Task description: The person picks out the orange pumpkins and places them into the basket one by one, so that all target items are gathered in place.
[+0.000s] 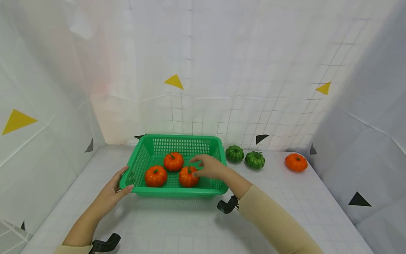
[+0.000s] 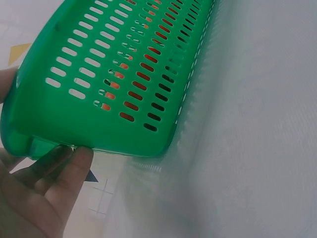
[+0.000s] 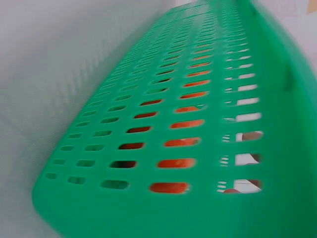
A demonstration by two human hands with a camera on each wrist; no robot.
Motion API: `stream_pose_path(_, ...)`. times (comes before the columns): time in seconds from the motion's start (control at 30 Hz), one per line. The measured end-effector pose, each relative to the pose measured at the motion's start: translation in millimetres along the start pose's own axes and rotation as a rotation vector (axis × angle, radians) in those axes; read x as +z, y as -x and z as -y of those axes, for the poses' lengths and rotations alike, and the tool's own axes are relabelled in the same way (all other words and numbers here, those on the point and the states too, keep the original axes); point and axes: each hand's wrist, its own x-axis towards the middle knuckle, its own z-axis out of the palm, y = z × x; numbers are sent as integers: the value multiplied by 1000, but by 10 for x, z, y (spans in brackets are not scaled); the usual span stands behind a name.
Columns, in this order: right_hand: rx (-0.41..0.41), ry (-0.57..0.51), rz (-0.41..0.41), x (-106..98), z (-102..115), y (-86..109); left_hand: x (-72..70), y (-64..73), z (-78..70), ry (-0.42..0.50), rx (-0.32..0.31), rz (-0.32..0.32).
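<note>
A green plastic basket with slotted walls holds three small orange pumpkins: one at the back, a front left pumpkin and a front right pumpkin. My left hand grips the basket's front left corner, thumb on the front rim and fingers along the left side. In the left wrist view, the fingers bear on that corner. Reaching over the right rim, my right hand is at the front right pumpkin, thumb against its side and fingers spread above. The right wrist view shows mostly basket wall, hiding most of the hand.
Two green pumpkins, a left one and a right one, sit on the white table right of the basket. Another orange pumpkin lies near the table's right edge. White sheets enclose the back and sides.
</note>
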Motion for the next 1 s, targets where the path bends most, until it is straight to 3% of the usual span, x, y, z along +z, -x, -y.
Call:
stream_pose_path(0.37, -46, -5, -66, -168, 93, 350, 12, -11, 24, 11, -3, 5)
stream_pose_path(1.0, -54, -56, -242, -484, -98, 944, -1, 5, -13, -22, -1, -6)
